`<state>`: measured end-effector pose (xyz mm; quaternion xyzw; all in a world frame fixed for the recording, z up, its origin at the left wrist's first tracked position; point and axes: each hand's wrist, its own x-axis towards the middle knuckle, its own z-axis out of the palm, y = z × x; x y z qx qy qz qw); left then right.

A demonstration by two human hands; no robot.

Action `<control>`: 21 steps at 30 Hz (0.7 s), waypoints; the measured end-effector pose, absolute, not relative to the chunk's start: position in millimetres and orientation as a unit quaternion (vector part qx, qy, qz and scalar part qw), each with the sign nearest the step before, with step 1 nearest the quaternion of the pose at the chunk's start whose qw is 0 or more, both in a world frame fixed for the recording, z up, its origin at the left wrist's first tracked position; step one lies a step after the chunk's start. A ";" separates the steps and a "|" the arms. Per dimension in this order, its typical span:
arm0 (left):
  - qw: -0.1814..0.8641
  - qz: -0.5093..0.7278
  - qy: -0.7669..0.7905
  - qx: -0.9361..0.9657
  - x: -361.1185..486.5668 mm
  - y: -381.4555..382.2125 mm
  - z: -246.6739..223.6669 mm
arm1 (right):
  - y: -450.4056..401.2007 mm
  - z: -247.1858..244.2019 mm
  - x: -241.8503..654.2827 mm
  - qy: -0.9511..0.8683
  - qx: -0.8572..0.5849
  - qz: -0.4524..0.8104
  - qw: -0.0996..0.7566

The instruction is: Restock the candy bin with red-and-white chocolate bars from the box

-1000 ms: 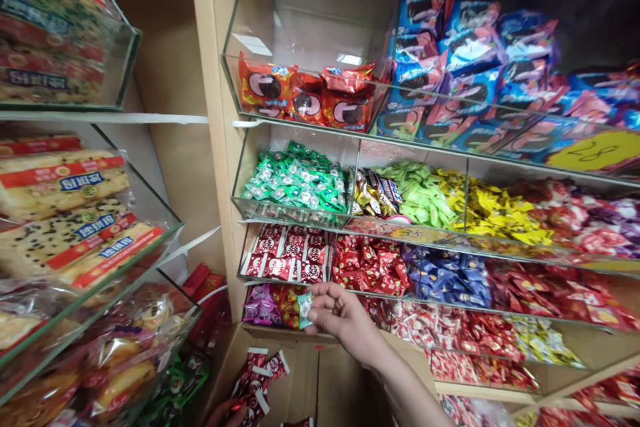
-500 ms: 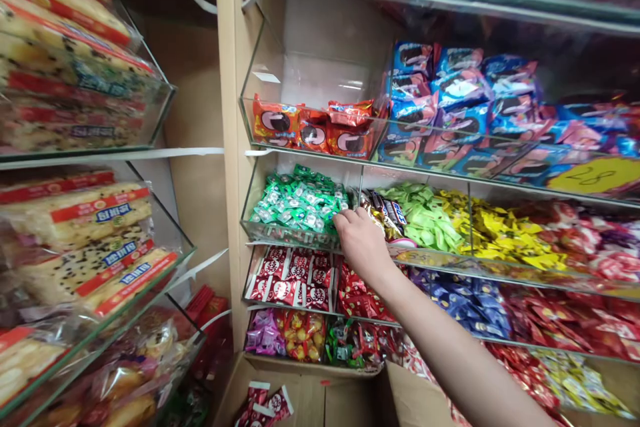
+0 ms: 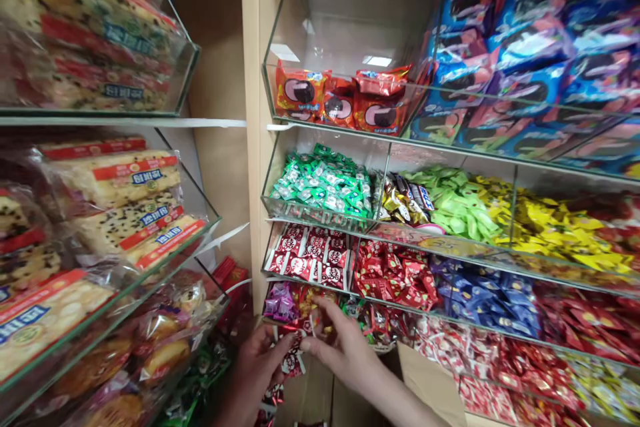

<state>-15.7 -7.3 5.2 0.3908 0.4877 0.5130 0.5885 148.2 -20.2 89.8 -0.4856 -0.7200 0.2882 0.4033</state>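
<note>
Low in the middle, above an open cardboard box (image 3: pixel 345 400), my two hands meet over dark red-and-white candy packets (image 3: pixel 293 363). My left hand (image 3: pixel 257 360) is closed on some of these packets, thumb pressed against them. Coming from the right, my right hand (image 3: pixel 345 350) has its thumb and fingers around the packets' near edge; motion blur softens the fingertips. Behind the hands, matching packets lie in rows in a glass bin (image 3: pixel 307 257). More packets (image 3: pixel 273 397) are partly visible below my left hand.
Green-wrapped candies (image 3: pixel 325 180) fill a bin above, beside light green (image 3: pixel 463 207) and yellow wrapped candies (image 3: pixel 555 220). Red-orange packs (image 3: pixel 340 103) and blue packs (image 3: pixel 525 47) stand on the upper shelf. At left, glass-edged shelves hold bagged crackers (image 3: pixel 140 177). A wooden post (image 3: pixel 253 147) divides the shelving.
My right hand has left the front of the green candy bin and come down to the packets. My left hand has entered view holding packets. The camera has tilted down and moved closer.
</note>
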 end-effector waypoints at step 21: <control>0.618 0.481 0.485 0.390 -7.6 -13.2 23.2 | -12.1 35.3 134.4 -0.467 -0.392 0.612 0.504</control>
